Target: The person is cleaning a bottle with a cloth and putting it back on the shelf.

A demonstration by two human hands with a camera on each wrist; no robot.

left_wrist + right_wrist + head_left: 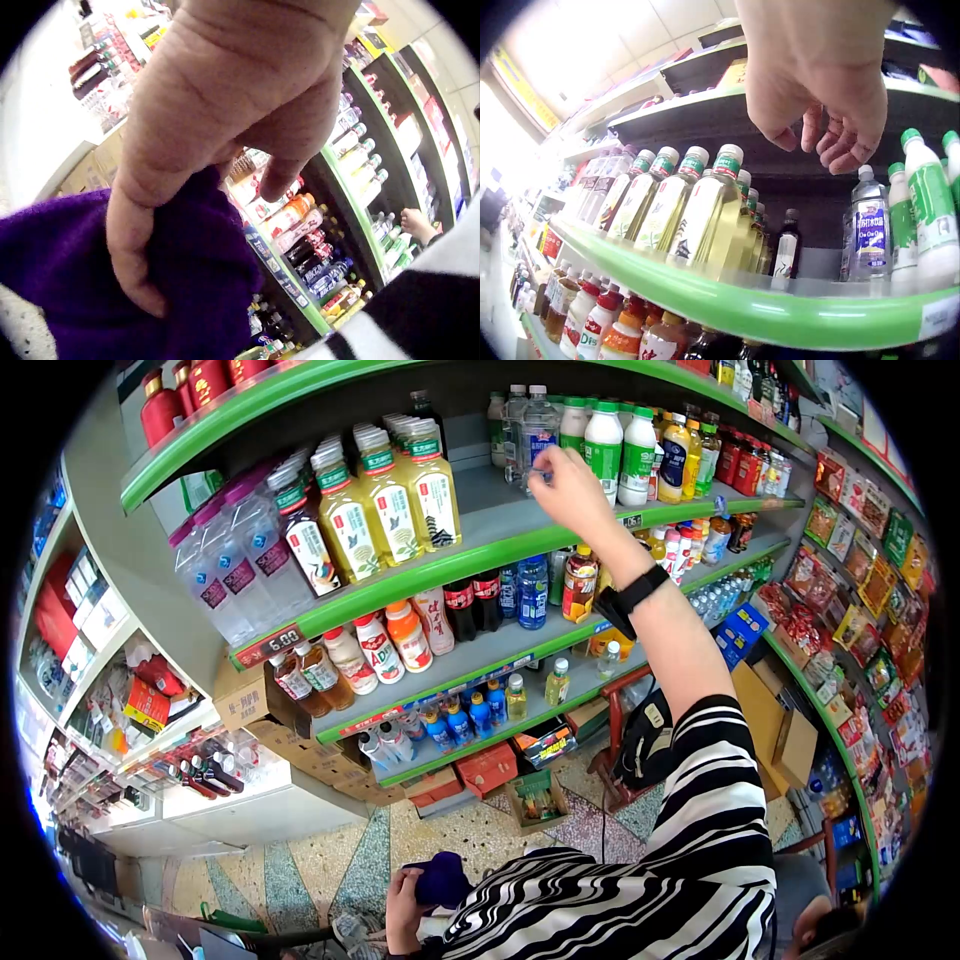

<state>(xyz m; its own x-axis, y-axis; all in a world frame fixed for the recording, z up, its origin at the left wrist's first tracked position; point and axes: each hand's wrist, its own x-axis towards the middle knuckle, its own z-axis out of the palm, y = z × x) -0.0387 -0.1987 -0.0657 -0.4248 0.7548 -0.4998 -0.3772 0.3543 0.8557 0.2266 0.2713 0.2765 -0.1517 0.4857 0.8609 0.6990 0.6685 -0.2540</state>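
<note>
Nearest the camera, a black-and-white striped sleeve (710, 790) is stretched toward a shelving unit (480, 510), whose upper tier is edged by a green rail (742, 304). On that tier, bottles of yellow liquid (380, 510) are ranked to one side, and white bottles with green caps (603, 450) are lined up to the other. Low down and well apart from the tier, a purple cloth (440, 882) is gripped by the left hand (403, 915), one digit being bent over the fabric. Nothing is seen to be held by the right hand (817, 90), whose fingers are loosely bent and directed downward. Just below its fingertips in the right wrist view, a clear bottle with a blue label (871, 229) is stood upright beside the white bottles; in the head view its lower part is partly covered by the hand. Any grasp is judged to depend on that offset: the vertical long axis is set below and beyond the right fingertips, by far the nearer hand. Whether the bottle's pale cap (865, 172) is touched cannot be told.
</note>
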